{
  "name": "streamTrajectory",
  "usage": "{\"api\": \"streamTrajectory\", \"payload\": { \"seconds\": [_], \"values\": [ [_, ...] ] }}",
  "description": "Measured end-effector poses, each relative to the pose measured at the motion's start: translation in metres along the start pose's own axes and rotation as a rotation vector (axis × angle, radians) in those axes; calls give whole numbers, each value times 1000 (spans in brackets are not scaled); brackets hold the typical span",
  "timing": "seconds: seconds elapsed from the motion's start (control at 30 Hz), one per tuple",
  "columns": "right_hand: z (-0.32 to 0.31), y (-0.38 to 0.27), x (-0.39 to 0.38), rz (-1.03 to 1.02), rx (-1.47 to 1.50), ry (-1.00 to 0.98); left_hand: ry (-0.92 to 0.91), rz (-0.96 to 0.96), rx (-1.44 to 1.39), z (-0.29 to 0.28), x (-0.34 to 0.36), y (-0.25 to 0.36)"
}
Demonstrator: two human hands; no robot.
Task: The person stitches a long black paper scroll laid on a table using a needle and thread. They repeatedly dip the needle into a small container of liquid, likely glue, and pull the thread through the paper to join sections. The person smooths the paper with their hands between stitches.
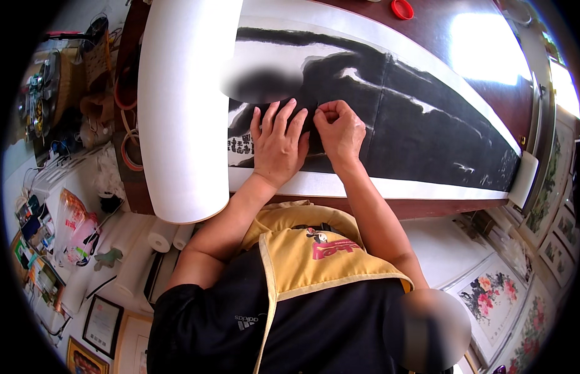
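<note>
A long black-and-white ink painting (pixel 421 143) with pale paper borders lies across the table. My left hand (pixel 279 140) rests palm down on it, fingers spread, close to a patch of black brush-written characters (pixel 241 145). Just to its right, my right hand (pixel 343 131) pinches thumb and forefinger together against the dark inked area. Whatever sits between those fingertips is too small to name. Beside my left hand, the painting's left end runs up to a thick white paper roll (pixel 187 106). A blurred patch covers part of the painting above my left fingers.
The dark red table (pixel 421 31) carries a red ring (pixel 402 9) at its far side. A smaller white roll (pixel 524 181) sits at the right end. Framed pictures (pixel 103 325), paper rolls (pixel 162 239) and bags (pixel 78 227) crowd the left; a flower painting (pixel 488 299) stands lower right.
</note>
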State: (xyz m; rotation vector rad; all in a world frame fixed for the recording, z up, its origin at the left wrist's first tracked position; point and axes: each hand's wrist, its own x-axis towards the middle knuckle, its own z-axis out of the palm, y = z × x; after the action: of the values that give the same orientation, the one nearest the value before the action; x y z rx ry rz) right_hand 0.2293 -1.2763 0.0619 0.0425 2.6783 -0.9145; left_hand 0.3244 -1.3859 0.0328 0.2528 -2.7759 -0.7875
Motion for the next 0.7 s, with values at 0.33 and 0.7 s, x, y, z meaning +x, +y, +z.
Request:
{"api": "streamTrajectory", "payload": {
  "seconds": [0.33,0.7],
  "values": [
    [-7,2,5,-99,-26,-30,-1,0,2,-1,0,0],
    [-57,4,14,-100,-63,-321,-5,-3,7,-3,1,1]
  ]
}}
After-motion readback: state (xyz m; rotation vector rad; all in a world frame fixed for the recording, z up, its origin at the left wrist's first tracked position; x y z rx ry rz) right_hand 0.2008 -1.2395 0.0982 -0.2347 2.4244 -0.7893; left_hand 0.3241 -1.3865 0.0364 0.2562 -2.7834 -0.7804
